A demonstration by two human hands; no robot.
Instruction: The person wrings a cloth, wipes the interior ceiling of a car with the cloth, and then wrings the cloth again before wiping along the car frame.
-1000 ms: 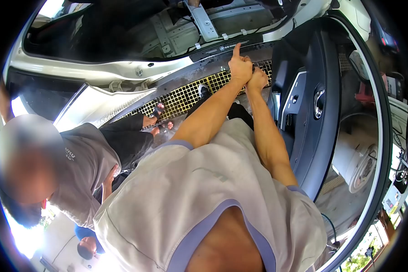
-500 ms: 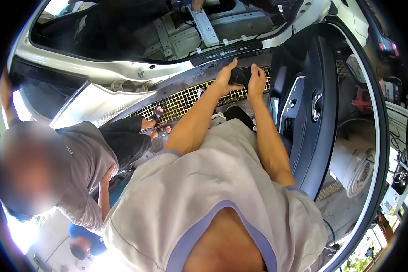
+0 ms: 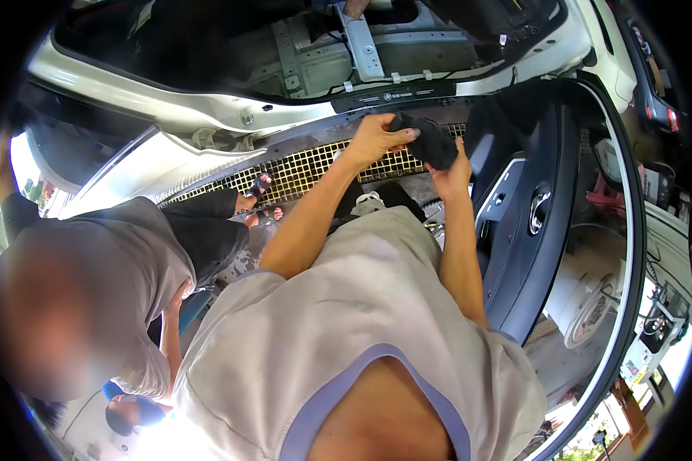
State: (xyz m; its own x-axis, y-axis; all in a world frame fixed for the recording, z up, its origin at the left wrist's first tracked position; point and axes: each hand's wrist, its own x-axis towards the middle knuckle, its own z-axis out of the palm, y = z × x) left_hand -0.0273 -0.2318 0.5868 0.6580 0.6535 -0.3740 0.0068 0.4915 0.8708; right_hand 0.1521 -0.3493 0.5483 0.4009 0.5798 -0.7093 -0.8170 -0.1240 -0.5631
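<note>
I have the black bundle (image 3: 427, 144) stretched between my two hands, up over the grate (image 3: 304, 170) and short of the car's sill (image 3: 430, 94). My left hand (image 3: 378, 143) pinches its upper left end, thumb laid over the near side; my right hand (image 3: 451, 172) grips the lower right end, though the bundle hides some of those fingers, so I can't tell how deep that hold goes. It looks soft, like cloth, but its folds are too dark for me to say exactly what it is. Being that limp, I judge, it could bunch or twist if my hands pulled unevenly, and a fold could slip from under my left thumb, since that pinch takes in only an edge. If both holds loosened, it would drop onto the grate, where the openings might snag it or the floor could wet or dirty it. My right hand is near the door (image 3: 515, 265), so a sharp outward tug could knock my knuckles on its trim. On my left, the co-worker (image 3: 142, 253) stands close, with a foot (image 3: 261, 184) at the grate's edge; swinging my left elbow wide could catch that person, and a careless step could tread on those toes.
</note>
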